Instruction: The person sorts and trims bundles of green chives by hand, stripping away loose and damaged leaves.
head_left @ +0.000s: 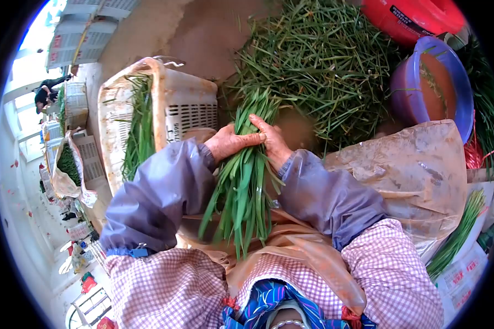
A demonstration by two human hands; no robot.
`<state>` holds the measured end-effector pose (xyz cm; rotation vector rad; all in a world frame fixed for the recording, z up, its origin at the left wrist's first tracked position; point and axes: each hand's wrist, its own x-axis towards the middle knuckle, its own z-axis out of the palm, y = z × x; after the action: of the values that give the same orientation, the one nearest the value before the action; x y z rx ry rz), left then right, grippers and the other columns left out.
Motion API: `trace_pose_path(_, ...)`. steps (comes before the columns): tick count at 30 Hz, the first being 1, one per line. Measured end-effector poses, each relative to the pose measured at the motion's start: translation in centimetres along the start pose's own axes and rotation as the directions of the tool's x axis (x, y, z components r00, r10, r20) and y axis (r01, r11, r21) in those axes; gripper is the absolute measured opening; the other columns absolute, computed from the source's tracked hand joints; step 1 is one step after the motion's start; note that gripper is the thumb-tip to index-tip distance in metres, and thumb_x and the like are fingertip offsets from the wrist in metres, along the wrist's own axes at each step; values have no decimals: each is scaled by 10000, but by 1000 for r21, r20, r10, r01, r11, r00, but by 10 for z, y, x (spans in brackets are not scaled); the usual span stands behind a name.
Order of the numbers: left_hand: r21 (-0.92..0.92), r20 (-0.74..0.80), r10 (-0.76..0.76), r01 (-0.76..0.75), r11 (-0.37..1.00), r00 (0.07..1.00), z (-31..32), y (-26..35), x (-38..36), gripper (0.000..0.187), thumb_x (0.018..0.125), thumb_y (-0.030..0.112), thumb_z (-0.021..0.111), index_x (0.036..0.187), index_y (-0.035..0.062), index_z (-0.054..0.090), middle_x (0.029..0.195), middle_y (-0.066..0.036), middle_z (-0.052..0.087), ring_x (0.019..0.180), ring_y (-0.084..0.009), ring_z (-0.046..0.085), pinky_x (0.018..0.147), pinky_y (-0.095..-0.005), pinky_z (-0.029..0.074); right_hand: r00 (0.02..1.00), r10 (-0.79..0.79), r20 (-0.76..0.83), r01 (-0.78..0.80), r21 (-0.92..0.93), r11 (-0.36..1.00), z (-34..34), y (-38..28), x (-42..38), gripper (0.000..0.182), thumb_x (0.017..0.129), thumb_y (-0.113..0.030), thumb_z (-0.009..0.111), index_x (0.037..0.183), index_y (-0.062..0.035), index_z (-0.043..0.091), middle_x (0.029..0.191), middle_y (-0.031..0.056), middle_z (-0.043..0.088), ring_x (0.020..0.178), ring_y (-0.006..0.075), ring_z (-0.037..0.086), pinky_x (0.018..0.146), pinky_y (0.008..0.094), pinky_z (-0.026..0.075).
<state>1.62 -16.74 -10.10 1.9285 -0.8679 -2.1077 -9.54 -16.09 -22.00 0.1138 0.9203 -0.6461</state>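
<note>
A loose bunch of garlic chives (244, 192) hangs over my lap, its long flat leaves pointing down toward my body. My left hand (231, 143) wraps around it from the left. From the other side my right hand (272, 143) grips the same bunch, and the fingers of both hands meet over the stalks. The upper ends of the bunch reach the edge of a big heap of loose chive leaves (324, 66) on the floor. Left of my hands stands a dirty white plastic crate (189, 107) with more chives (140, 131) lying inside.
At the right are a purple basin (406, 93) of brown water and a red plastic container (417, 19). A muddy plastic sheet (406, 175) lies beside my right arm, with a chive bundle (461, 233) beyond it. Stacked crates (79, 41) and a filled sack (68, 167) are farther left.
</note>
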Motion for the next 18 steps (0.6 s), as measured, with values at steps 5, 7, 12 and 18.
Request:
trace_pose_path(5,-356,-112,320,-338,871,941,17,17,-81,473,877,154,588,1310,23,447,1121,-93,614,936,-176,637,816,-328,544,775,-605,181,614,6,789,56,-30,-70,455,802,-96,726,1188,-22,498,1049,79,622,926,170,605,813,310,512)
trace_pose_path(7,-578,-69,462,-413,704,884,18,7,-100,525,842,93,509,1354,44,406,1173,-99,580,993,-176,606,863,-312,509,673,-704,227,723,-4,691,70,-35,-95,531,768,-59,746,1212,-10,458,1037,87,627,919,167,605,824,307,504)
trace_pose_path(12,-626,-284,413,-494,604,865,53,13,-146,515,947,360,481,1343,35,429,1229,-107,570,1022,-191,605,897,-337,501,549,-772,322,802,60,595,92,-35,-153,641,749,-33,742,1290,-5,400,1123,110,590,957,182,594,850,307,495)
trace_pose_path(18,-262,-143,475,-496,828,868,74,-23,-166,597,766,216,785,1247,-8,511,1111,-83,624,1008,-193,604,860,-328,499,498,-761,416,844,-33,535,95,-16,-181,674,714,-75,775,1280,-10,415,1118,106,596,985,184,589,881,324,477)
